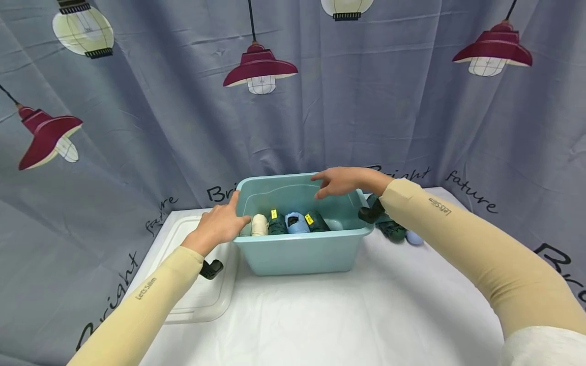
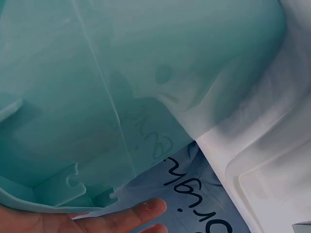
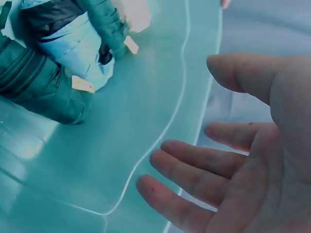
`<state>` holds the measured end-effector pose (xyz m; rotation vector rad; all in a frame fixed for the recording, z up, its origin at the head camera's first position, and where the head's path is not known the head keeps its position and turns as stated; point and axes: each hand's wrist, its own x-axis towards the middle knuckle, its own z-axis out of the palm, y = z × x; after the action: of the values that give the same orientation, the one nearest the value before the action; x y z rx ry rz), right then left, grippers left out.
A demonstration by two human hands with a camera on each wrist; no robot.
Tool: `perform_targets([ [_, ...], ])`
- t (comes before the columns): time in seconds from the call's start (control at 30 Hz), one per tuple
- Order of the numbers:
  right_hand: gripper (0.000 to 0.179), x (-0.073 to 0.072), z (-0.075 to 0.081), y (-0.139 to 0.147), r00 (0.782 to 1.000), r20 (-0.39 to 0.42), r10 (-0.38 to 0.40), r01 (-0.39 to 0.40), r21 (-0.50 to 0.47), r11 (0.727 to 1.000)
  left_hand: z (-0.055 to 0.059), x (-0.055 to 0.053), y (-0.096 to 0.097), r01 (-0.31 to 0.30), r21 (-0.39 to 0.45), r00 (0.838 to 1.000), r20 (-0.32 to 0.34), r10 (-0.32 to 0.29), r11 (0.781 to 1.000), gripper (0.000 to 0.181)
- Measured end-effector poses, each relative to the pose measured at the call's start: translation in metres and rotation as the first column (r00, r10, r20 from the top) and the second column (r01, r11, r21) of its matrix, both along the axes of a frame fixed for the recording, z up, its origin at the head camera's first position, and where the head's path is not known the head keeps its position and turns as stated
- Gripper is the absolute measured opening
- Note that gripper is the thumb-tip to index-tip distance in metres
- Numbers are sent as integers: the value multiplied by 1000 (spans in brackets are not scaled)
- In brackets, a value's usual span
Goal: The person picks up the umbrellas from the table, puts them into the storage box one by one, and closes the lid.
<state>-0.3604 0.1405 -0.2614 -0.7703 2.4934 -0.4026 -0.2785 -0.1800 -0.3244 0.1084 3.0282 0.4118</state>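
Note:
A teal plastic storage bin (image 1: 302, 254) stands on the table. Inside, along its front wall, lie a cream roll (image 1: 259, 225), a dark green bundle (image 1: 276, 225), a light blue bundle (image 1: 297, 223) and another dark green one (image 1: 318, 222), some with yellow tags. My left hand (image 1: 217, 226) is at the bin's left rim, index finger extended along it and thumb reaching over the inside; the left wrist view has its straight fingers (image 2: 150, 208) beside the outer wall. Over the back right of the bin, my right hand (image 3: 243, 160) spreads its fingers and holds nothing.
A translucent white lid (image 1: 201, 305) lies on the table left of the bin. Right of the bin, partly behind my right forearm, are dark green bundles (image 1: 392, 231) and a light blue one (image 1: 414, 238). A grey patterned curtain (image 1: 293, 132) hangs behind the table.

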Motion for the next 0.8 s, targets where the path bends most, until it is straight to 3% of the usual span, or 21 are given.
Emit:
perform_targets([
  [0.1,70,7,5,8,998,-57,-15,12,-47,999,1,1,0,-6,0,1000,-2,6,1000,87],
  [0.43,70,24,18,40,986,-119,-115,101,-116,988,0,3,2,-11,3,1000,15,11,1000,87],
  [0.63,68,25,19,65,971,-157,-178,150,-176,973,0,1,4,-6,8,1000,-3,6,1000,87],
  [0.8,72,22,16,83,968,-129,-214,184,-210,960,1,3,4,-11,9,1000,16,11,1000,87],
])
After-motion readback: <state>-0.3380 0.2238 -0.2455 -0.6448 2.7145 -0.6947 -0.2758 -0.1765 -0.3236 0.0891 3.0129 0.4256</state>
